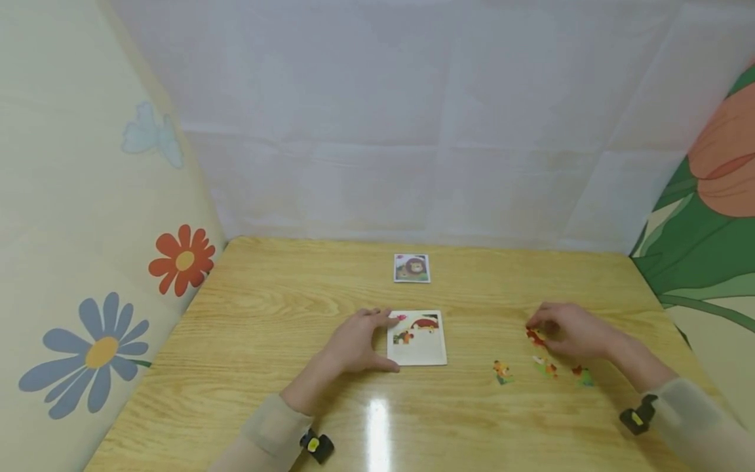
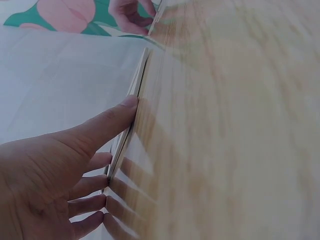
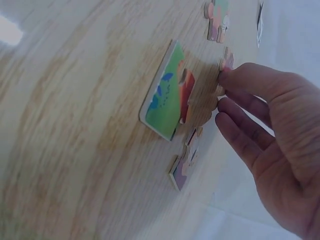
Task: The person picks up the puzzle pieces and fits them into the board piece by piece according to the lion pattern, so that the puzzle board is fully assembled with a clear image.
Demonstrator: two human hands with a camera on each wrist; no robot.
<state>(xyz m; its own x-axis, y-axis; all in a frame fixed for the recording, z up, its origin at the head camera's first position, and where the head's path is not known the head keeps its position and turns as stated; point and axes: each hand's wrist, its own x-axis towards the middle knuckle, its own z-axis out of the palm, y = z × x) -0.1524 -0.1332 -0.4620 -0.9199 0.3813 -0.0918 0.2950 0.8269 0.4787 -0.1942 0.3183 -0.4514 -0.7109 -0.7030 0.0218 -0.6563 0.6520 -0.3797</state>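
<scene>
L hand, fingers apart, touches puzzle board, lower ctr of frame. R hand, lower rt, fingers clamped on red pc; loose pcs below.

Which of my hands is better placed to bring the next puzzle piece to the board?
Your right hand, most likely: its fingertips are at a red puzzle piece, near other loose pieces. Your left hand rests against the white puzzle board, farther from those pieces.
</scene>
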